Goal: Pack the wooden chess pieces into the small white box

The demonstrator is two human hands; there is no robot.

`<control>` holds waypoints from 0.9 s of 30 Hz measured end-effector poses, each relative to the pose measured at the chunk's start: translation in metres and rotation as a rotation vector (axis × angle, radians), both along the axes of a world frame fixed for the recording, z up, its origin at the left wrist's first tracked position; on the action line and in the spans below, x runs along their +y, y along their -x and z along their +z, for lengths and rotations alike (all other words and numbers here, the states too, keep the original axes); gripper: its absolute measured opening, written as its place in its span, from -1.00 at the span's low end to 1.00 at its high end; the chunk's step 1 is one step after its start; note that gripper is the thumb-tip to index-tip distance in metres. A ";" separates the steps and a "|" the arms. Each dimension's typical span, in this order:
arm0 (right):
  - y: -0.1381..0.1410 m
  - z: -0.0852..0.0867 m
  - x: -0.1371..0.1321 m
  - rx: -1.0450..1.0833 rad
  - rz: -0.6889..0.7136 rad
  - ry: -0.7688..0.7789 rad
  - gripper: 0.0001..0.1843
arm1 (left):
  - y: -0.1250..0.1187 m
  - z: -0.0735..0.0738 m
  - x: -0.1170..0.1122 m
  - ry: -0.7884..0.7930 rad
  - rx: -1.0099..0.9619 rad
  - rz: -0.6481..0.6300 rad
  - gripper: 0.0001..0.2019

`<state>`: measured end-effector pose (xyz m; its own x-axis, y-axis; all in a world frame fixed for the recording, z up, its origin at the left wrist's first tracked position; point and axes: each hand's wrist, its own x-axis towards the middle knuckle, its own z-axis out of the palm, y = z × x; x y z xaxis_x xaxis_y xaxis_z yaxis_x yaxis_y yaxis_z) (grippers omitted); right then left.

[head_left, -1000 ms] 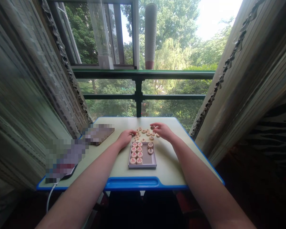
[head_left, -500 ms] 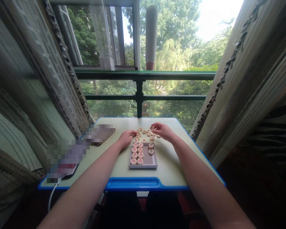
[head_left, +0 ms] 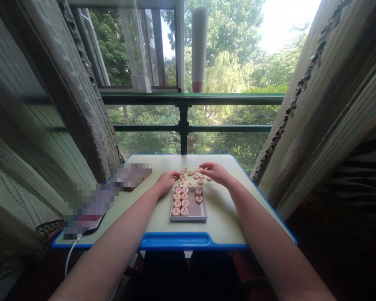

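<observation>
A shallow grey box [head_left: 198, 211] lies in the middle of the pale green table [head_left: 219, 221]. Several round wooden chess pieces [head_left: 180, 200] with red marks fill its left side, and two more sit at its top right. Beyond the box, loose chess pieces [head_left: 190, 173] are scattered on the table. My left hand [head_left: 164, 182] rests at the box's far left corner, fingers curled, tips touching the loose pieces. My right hand [head_left: 215, 173] hovers over the right of the scatter, fingertips pinched on a piece at its far edge.
A blurred flat object [head_left: 130, 176] and a blurred device with a white cable [head_left: 69, 255] lie at the table's left. Curtains [head_left: 44, 138] hang close on both sides. A green railing [head_left: 191, 98] and a window stand behind the table. A blue groove [head_left: 175, 241] runs along the near edge.
The left curtain has swung inward toward the table. My right hand has settled slightly lower over the loose pieces. My left hand has hardly moved.
</observation>
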<state>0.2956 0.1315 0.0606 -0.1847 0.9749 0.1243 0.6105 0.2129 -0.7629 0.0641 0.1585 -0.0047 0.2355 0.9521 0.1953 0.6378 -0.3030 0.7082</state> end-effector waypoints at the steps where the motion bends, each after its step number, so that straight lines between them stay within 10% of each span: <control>1: 0.000 0.000 0.000 0.001 -0.001 0.011 -0.69 | 0.000 -0.001 0.001 -0.002 0.003 -0.001 -0.69; 27: 0.000 -0.003 0.001 -0.047 0.101 -0.054 -0.72 | -0.004 0.003 -0.002 -0.168 -0.072 0.008 -0.76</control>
